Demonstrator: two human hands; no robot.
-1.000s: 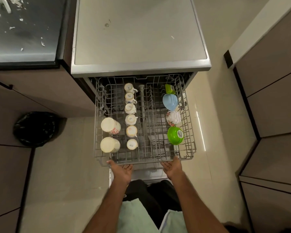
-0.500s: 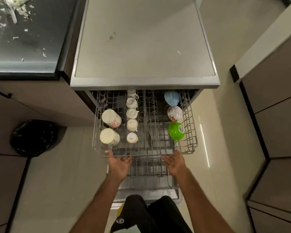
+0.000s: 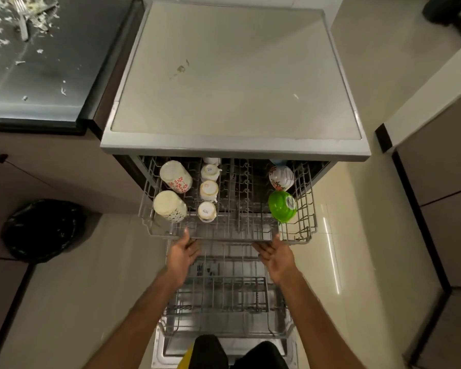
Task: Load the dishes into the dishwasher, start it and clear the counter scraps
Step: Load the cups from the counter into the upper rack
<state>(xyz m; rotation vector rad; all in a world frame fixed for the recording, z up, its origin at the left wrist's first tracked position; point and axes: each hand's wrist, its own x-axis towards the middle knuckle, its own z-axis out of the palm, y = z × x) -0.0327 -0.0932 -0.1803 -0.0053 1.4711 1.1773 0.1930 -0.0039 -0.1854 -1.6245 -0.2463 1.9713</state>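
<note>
1. Head view. The left hand (image 3: 183, 258) and right hand (image 3: 276, 258) are both spread flat with straight fingers. Their fingertips are against the near rim of the upper rack (image 3: 224, 235), and neither grips anything.
2. The upper rack is roughly half inside the dishwasher (image 3: 234, 75). It carries two tall cups (image 3: 170, 206) on the left, a row of small cups (image 3: 206, 211) beside them, and a patterned bowl (image 3: 281, 177) and green bowl (image 3: 282, 207) on the right.
3. An uneven push from the two hands would probably skew the rack on its runners and jam it.
4. A hard shove could rattle the loosely leaning cups against each other, or tip the green bowl off its tines.
5. The lower rack (image 3: 224, 288) is pulled out over the open door (image 3: 159, 350). The door cannot close until that rack also goes in.
6. The upper rack's far half is already under the dishwasher's top edge, and how much clearance the tall cups have there cannot be seen.
7. There is open floor on both sides of the door. A black bin bag (image 3: 44, 230) sits well to the left, and cabinets (image 3: 437, 182) stand on the right.
8. Scraps (image 3: 0, 41) and a fork (image 3: 22, 20) lie on the far-left tabletop (image 3: 37, 83), not yet cleared.
</note>
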